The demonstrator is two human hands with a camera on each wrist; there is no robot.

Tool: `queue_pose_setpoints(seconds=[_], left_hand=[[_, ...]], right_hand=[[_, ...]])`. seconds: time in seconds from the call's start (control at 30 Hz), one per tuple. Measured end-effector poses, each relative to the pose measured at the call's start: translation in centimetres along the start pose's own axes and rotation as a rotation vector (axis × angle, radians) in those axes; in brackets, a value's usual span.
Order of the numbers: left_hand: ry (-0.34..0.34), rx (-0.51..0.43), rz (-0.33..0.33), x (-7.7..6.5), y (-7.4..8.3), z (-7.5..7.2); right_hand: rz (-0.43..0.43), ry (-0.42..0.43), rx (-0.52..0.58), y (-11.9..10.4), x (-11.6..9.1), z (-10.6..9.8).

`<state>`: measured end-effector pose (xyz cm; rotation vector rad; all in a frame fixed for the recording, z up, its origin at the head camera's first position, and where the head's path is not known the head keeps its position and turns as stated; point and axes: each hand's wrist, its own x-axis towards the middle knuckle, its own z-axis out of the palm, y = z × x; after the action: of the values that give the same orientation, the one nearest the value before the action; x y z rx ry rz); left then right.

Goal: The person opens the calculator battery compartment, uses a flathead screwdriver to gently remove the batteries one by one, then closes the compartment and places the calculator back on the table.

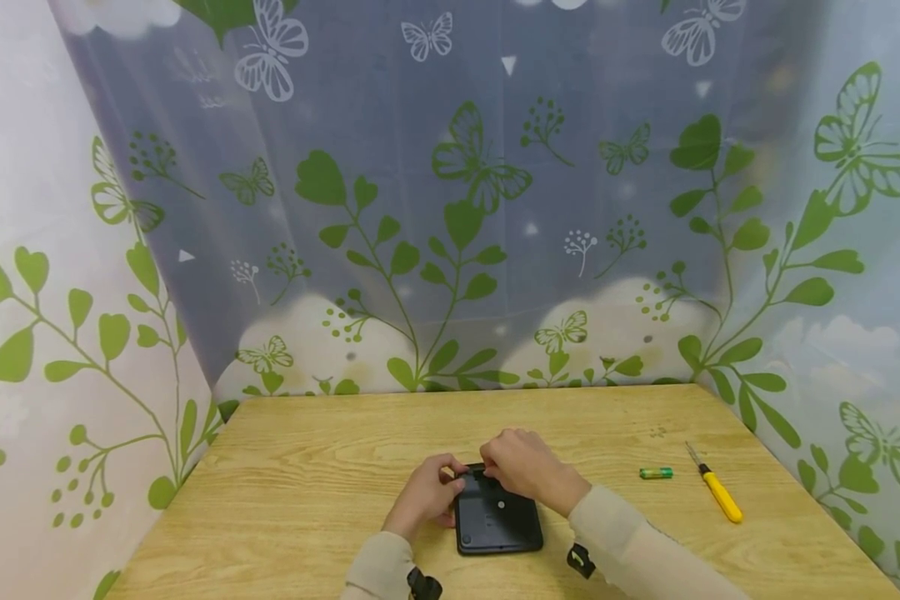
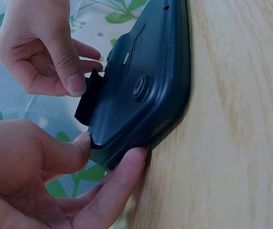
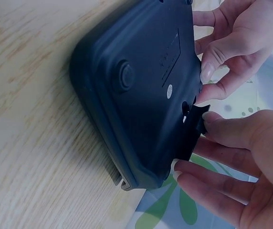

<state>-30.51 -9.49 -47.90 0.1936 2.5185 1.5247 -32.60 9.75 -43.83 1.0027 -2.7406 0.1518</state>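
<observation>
A black calculator (image 1: 498,525) lies face down on the wooden table, its back with round feet and a small white sticker showing. My left hand (image 1: 423,493) grips its far left corner, thumb on top and fingers at the side. At the far edge my right hand (image 1: 523,467) pinches a small black battery cover (image 3: 191,131) between thumb and fingers. In the left wrist view the cover stands tilted up from the calculator's back. The battery slot beneath is mostly hidden by the cover and fingers.
To the right on the table (image 1: 307,467) lie a green battery (image 1: 656,473) and a screwdriver (image 1: 720,496) with a yellow handle. Several tiny pieces (image 1: 657,432) sit behind the battery. A patterned curtain (image 1: 420,250) hangs along the table's back edge.
</observation>
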Motion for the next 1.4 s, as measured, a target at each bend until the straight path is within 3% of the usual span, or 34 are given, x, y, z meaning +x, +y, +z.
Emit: queue_pose_setpoints(seconds=[1.4], left_hand=[[0.008, -0.002, 0.013, 0.04, -0.22, -0.03]], right_hand=[[-0.029, 0.05, -0.008, 0.13, 0.09, 0.36]])
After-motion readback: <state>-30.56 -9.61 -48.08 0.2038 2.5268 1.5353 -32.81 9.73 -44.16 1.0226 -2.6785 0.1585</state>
